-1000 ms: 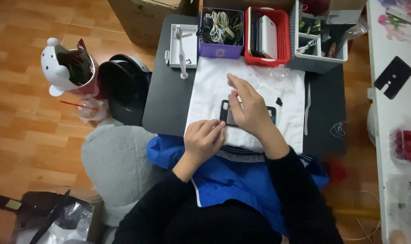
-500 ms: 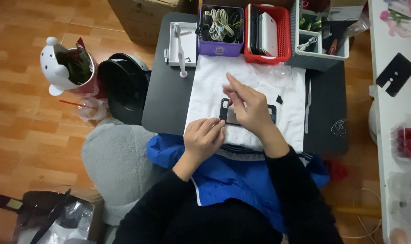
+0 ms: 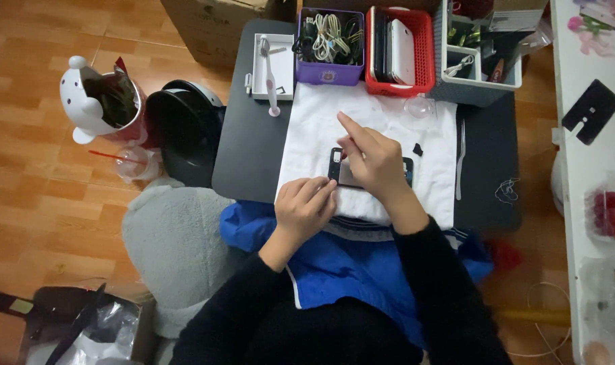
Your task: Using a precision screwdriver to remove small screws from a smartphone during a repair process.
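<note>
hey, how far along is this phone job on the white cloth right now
Set up: a white cloth is spread on the dark table, with bins of cables and parts behind it. In hand: the phone lies flat on the cloth, the left hand steadying its end and the right hand covering its middle. A small black piece lies loose beside it; what remains cannot be told.

A dark, flat phone (image 3: 339, 169) lies lengthwise on the white cloth (image 3: 307, 135). The right grip (image 3: 375, 162) covers its middle, leaving both ends showing; the left grip (image 3: 306, 206) touches its near left corner.
</note>
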